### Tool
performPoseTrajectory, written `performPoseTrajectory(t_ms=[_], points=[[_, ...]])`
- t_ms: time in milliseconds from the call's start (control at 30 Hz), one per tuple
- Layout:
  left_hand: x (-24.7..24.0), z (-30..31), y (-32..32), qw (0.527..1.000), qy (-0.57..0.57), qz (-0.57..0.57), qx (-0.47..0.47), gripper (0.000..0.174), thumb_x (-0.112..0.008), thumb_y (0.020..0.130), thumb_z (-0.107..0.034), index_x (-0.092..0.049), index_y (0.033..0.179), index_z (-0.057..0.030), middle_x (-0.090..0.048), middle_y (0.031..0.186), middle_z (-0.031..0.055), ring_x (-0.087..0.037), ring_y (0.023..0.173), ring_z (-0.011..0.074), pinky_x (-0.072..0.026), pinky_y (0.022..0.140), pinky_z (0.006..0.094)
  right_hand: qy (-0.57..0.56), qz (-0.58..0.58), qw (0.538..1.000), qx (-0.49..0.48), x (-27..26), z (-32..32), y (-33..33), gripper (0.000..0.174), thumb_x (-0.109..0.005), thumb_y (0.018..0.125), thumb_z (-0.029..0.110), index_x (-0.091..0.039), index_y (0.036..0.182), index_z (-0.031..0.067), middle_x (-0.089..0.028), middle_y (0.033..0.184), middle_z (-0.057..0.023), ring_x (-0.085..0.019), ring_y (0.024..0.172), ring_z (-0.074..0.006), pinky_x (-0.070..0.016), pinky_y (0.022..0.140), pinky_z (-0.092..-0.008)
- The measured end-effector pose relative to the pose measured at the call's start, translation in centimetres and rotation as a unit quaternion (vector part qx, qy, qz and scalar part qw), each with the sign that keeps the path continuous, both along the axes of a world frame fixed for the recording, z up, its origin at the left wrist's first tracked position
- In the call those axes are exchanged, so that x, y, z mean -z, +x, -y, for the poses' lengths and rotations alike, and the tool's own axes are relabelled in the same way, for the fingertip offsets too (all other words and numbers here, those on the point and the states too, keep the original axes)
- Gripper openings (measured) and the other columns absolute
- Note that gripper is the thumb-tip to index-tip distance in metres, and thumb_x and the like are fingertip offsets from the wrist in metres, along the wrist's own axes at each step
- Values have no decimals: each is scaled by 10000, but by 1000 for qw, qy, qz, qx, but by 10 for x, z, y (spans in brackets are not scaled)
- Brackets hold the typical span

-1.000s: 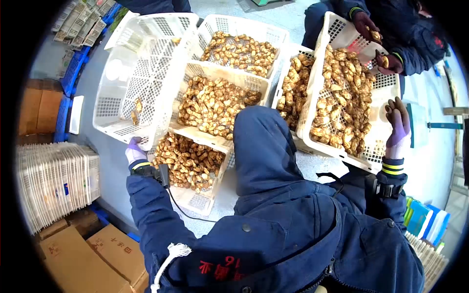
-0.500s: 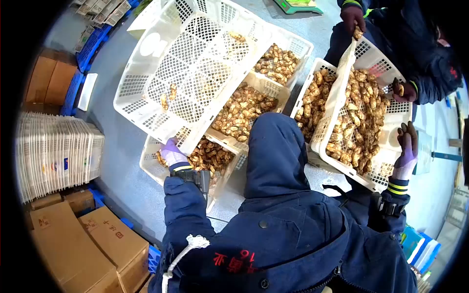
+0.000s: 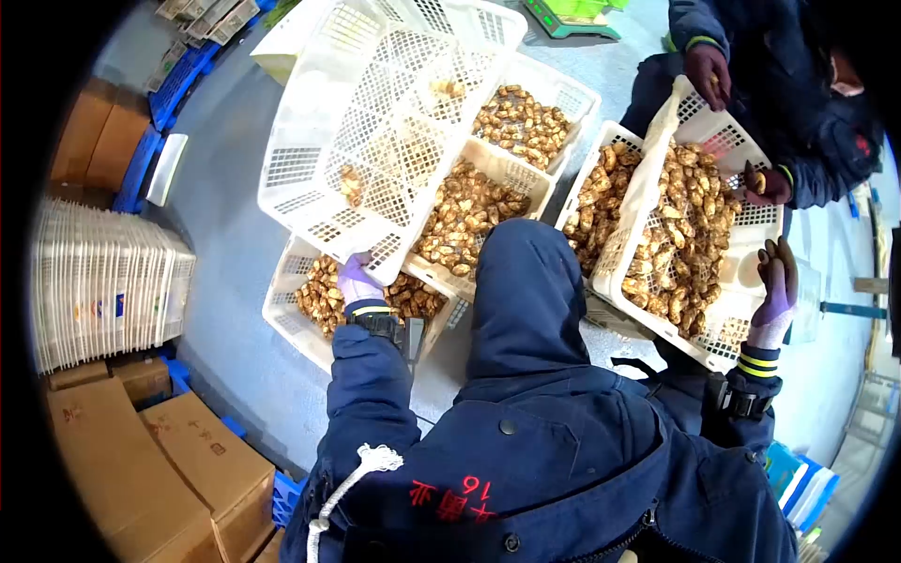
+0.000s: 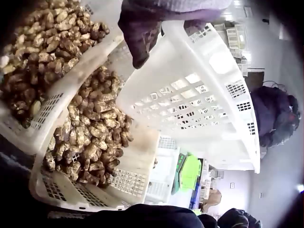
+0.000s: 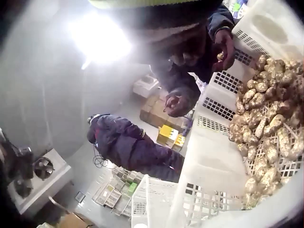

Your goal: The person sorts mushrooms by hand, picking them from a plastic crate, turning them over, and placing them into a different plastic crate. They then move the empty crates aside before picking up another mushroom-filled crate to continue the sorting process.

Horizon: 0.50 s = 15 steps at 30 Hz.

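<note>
My left hand (image 3: 357,279) grips the near corner of a white plastic crate (image 3: 305,131) with only a few knobbly brown-and-cream, mushroom-like pieces (image 3: 351,185) inside. That crate tilts over the crates beside it; in the left wrist view its perforated wall (image 4: 209,137) rises under my gloved fingers (image 4: 140,52). Below my left hand lies a filled crate (image 3: 286,305), and another full one (image 3: 533,192) stands to its right. My right hand (image 3: 777,286) is held up with fingers loosely extended, empty, at the outer side of a heaped crate (image 3: 741,263).
Across the right crate another person's hands (image 3: 709,75) work, one with a piece. Stacked white crates (image 3: 113,281) and cardboard boxes (image 3: 206,460) stand at the left. A green scale (image 3: 568,23) sits beyond the crates.
The nearly empty crate has come up and to the right, over the filled crates, with my left hand on its corner. Its loose pieces have bunched together. My right hand stays beside the heaped crate.
</note>
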<state>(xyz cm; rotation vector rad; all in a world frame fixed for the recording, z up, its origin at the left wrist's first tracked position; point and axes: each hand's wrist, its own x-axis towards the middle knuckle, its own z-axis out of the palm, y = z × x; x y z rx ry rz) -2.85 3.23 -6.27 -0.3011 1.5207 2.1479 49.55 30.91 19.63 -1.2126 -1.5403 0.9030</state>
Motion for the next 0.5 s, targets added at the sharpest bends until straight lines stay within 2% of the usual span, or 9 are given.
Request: performPoseTrajectory(t_ms=[33,100,133,200,233,333,433,467,500], points=[[11,2,-4,1000,0,-15,-8,387,-538,715,15,-535,1094,90,-619,976,158,-641,851,302,-563,783,414,6,14,1000,7,-8,5,-3,420,-447,994,174,-468,1369,-14,-580,1272,-159,-573,1134,-218,-423,996,-329],[-34,12,17,997,-69,-21,26,418,-523,724,19,-492,1127,123,-592,1070,215,-657,919,325,-593,781,432,11,21,999,25,-16,9,0,423,-449,992,176,-469,1366,-20,-587,1261,-161,-579,1123,-217,-427,992,-329],[-32,24,21,999,-15,44,-11,498,-515,728,9,-443,1201,150,-581,1105,246,-657,966,335,-602,792,450,12,14,999,35,-17,8,6,424,-450,990,176,-469,1365,-23,-590,1256,-161,-581,1120,-217,-428,990,-328],[-44,55,34,998,-9,58,8,584,-504,728,7,-401,1291,124,-580,1140,244,-652,985,354,-585,849,477,12,3,999,38,-15,3,5,425,-451,988,175,-471,1361,-29,-593,1253,-162,-586,1112,-216,-430,988,-326],[-20,73,34,994,105,26,19,600,-515,741,-7,-414,1326,86,-575,1194,235,-650,987,365,-566,881,485,10,2,999,31,-14,3,1,424,-450,987,172,-473,1358,-32,-593,1254,-163,-588,1109,-215,-431,987,-323],[6,99,37,997,57,49,16,530,-532,758,-30,-491,1280,51,-631,1145,188,-649,1000,334,-561,884,440,8,17,1000,-13,-9,5,-23,418,-451,986,163,-478,1355,-33,-590,1257,-161,-593,1106,-220,-437,983,-318],[20,99,43,986,4,-77,147,443,-497,823,-63,-544,1249,45,-641,1153,154,-651,1001,287,-532,907,404,34,9,997,-64,-10,4,-35,417,-467,985,156,-479,1358,-31,-578,1261,-148,-593,1110,-226,-444,980,-319],[15,92,51,989,108,35,92,421,-489,856,-96,-552,1249,42,-639,1167,153,-650,1002,279,-526,907,399,42,4,996,-73,-12,5,-35,417,-468,987,160,-479,1358,-30,-573,1268,-147,-592,1111,-227,-443,985,-322],[29,96,52,959,-49,-170,223,440,-480,915,-201,-538,1288,26,-627,1205,147,-637,1043,276,-517,913,392,44,11,997,-63,-15,7,-33,416,-467,988,160,-479,1357,-30,-570,1273,-148,-589,1116,-228,-443,988,-325]])
